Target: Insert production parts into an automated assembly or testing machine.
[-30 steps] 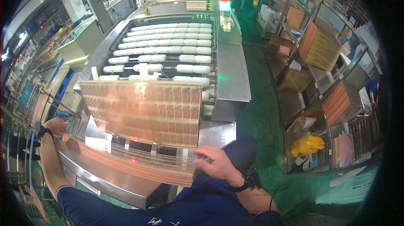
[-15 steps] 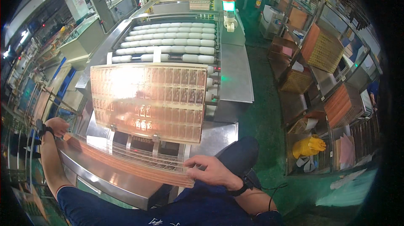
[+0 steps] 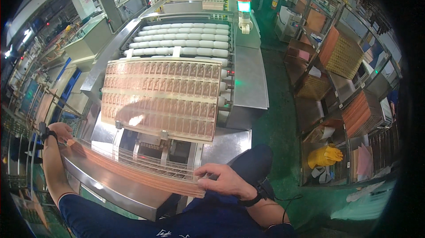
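Note:
A stack of thin copper-coloured circuit board panels [image 3: 133,167] stands on edge across the front of the machine. My left hand [image 3: 61,130], bent at the fingers, holds the left end of the stack. At the opposite end, my right hand [image 3: 221,179] grips the corner with its thumb and fingers; some fingertips are hidden behind the edges. Beyond the stack, a single patterned copper circuit board panel [image 3: 161,98] leans tilted against a loading rack, caught by small metal clips [image 3: 164,134] along its lower edge. Neither hand touches that panel.
White rollers [image 3: 181,38] run behind the tilted panel. A signal lamp [image 3: 244,7] glows green at the machine's right. A steel ledge [image 3: 115,189] lies under the stack. On the right, a metal shelf [image 3: 325,100] carries panel stacks and a yellow glove [image 3: 325,156].
The tilted panel and its clips have shifted up and slightly right, away from the stack. A shadow now falls across its lower left. Both hands stay at the stack's ends.

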### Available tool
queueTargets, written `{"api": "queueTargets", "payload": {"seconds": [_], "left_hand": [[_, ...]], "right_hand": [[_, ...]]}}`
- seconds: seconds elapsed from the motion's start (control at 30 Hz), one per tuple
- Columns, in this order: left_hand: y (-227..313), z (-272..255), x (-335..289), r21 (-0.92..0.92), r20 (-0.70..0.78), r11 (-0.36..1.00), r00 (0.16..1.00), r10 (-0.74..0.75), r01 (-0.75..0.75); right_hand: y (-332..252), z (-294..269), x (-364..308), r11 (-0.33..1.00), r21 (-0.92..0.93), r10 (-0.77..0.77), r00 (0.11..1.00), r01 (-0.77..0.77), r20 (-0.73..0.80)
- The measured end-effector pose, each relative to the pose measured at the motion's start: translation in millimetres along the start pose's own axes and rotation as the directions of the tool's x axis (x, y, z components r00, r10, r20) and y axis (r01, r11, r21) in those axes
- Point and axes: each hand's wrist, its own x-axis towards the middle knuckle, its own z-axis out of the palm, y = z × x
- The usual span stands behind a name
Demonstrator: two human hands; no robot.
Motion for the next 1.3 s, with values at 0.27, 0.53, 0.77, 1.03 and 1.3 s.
{"api": "queueTargets", "payload": {"seconds": [0.27,0.53,0.77,1.03,1.3], "left_hand": [[3,5,-15,0.075,-0.064,0.997,0.997,0.038,-0.033],[16,10,-22,-0.004,-0.110,0.994,0.988,0.112,-0.114],[15,8,-17,0.004,-0.132,0.993,0.985,0.115,-0.115],[19,9,-16,-0.001,-0.124,0.998,0.991,0.057,-0.057],[13,8,-12,0.003,-0.112,0.999,0.993,0.036,-0.036]], "right_hand": [[-7,-1,1,1.000,-0.017,-0.027,0.999,0.026,-0.026],[-5,-4,0,0.955,-0.204,-0.241,0.963,0.214,-0.117],[-1,-1,4,0.901,-0.371,-0.308,0.934,0.224,-0.183],[7,-2,2,0.850,-0.432,-0.387,0.913,0.301,-0.126],[4,-1,0,0.855,-0.401,-0.392,0.916,0.329,-0.085]]}}
